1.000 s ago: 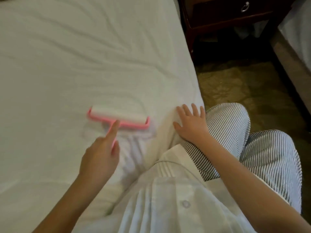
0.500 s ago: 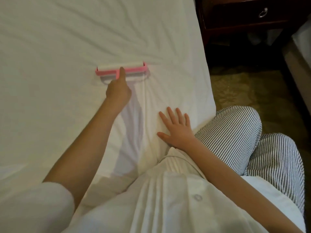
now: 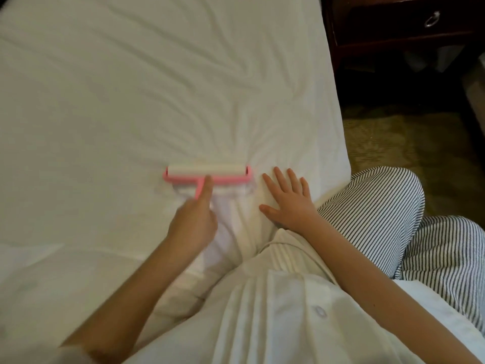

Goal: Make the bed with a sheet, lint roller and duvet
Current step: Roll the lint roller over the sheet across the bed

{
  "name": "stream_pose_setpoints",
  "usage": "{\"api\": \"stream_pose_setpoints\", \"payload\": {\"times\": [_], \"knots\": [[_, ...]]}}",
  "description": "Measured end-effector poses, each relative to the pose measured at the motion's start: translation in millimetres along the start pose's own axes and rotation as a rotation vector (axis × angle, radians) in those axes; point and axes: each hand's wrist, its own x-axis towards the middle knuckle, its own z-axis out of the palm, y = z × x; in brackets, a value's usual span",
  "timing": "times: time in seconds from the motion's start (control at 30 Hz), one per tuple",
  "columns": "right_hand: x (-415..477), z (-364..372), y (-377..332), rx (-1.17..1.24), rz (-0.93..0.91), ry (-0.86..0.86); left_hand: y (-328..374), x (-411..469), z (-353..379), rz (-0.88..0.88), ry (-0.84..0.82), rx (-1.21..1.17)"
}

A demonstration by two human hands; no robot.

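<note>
Gripping the pink handle of a lint roller [image 3: 208,172], index finger laid along it, the left hand [image 3: 193,224], roller lying on a wrinkled white sheet [image 3: 118,95], right hand [image 3: 288,203] spread flat just beside it, near the bed's edge.

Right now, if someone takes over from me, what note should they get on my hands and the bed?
Left hand grips the pink lint roller by its handle, index finger along it, roll on the white sheet.
Right hand rests flat on the sheet beside the roller.
Done: sheet is on.
Left: wrinkles show ahead of the roller; finish rolling, then the duvet, not in view.
</note>
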Motion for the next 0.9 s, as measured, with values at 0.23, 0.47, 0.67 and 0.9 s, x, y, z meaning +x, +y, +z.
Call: {"api": "stream_pose_setpoints", "payload": {"times": [0.23, 0.47, 0.67, 0.9], "knots": [[-3.3, -0.1, 2.1, 0.031, -0.011, 0.015, 34.6, 99.4, -38.5, -0.028, 0.074, -0.143], [-1.9, 0.1, 2.7, 0.035, -0.012, 0.032, -0.1, -42.5, 16.4, -0.059, -0.050, -0.066], [-4.2, -2.1, 1.6, 0.033, 0.001, 0.010, 7.2, -2.6, 11.9, -0.013, 0.043, -0.042], [-9.5, -2.3, -5.4, 0.003, 0.030, 0.025, 27.4, 105.4, -65.7, 0.066, 0.192, -0.215]]}}
